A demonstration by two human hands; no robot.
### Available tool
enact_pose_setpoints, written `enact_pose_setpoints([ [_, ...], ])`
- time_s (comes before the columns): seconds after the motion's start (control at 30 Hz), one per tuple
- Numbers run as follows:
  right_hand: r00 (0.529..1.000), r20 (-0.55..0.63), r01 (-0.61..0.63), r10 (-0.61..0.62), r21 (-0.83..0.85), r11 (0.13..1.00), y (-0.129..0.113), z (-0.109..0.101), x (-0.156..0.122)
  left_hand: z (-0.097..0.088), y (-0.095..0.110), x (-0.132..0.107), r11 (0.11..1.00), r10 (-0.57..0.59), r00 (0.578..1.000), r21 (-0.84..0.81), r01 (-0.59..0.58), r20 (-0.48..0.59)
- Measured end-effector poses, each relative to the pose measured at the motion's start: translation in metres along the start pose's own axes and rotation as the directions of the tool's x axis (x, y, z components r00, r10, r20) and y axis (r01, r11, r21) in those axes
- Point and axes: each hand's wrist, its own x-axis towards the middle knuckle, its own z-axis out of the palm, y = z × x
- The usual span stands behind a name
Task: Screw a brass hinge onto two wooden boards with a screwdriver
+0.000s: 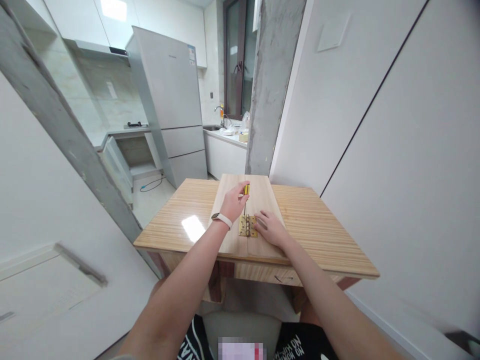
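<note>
Brass hinge (248,226): it lies flat over the seam between two pale boards (243,220), one leaf on each board, near the front of them.
Right hand (270,227): spread open and flat, palm down on the right board, fingertips touching the hinge's right leaf; it grips nothing.
Left hand (234,201): closed around the yellow-and-black handle of a screwdriver (246,192), which stands upright with its tip down at the hinge. A white band is on this wrist.
Progress: the hinge seems already placed and lined up on the seam; I judge the screws are being worked now. How many screws are in, I cannot tell, they are too small.
Surface: a striped wooden table (318,225), glossy, with the boards in its middle.
Room: a grey fridge (172,100), a white counter with a sink (221,131), a dark window and a bare concrete pillar (268,90) behind; white walls at both sides.
</note>
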Motion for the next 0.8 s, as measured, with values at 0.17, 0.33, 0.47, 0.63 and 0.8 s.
enact_pose_setpoints([
  [0.17,1.000,0.011,0.018,-0.018,-0.055,0.998,-0.0026,0.0020,-0.0031,-0.0004,0.0009,0.0013,1.000,-0.022,1.000,-0.013,0.022,0.009],
  [0.33,0.998,0.033,0.048,-0.045,-0.094,0.994,-0.0041,0.0012,-0.0021,-0.0026,0.0017,0.0029,0.999,-0.050,0.999,0.012,0.050,0.018],
  [0.47,0.997,0.055,0.061,-0.055,-0.113,0.992,-0.0058,0.0017,-0.0028,-0.0018,0.0027,0.0016,0.999,-0.049,0.999,0.024,0.049,0.002],
  [0.63,0.997,0.066,0.048,-0.041,-0.117,0.992,-0.0065,0.0014,-0.0027,-0.0016,0.0045,-0.0005,0.999,-0.042,0.999,-0.012,0.042,0.020],
  [0.8,0.997,0.059,0.054,-0.048,-0.114,0.992,-0.0066,0.0001,-0.0025,-0.0031,0.0066,-0.0004,0.999,-0.028,0.998,-0.039,0.031,0.057],
])
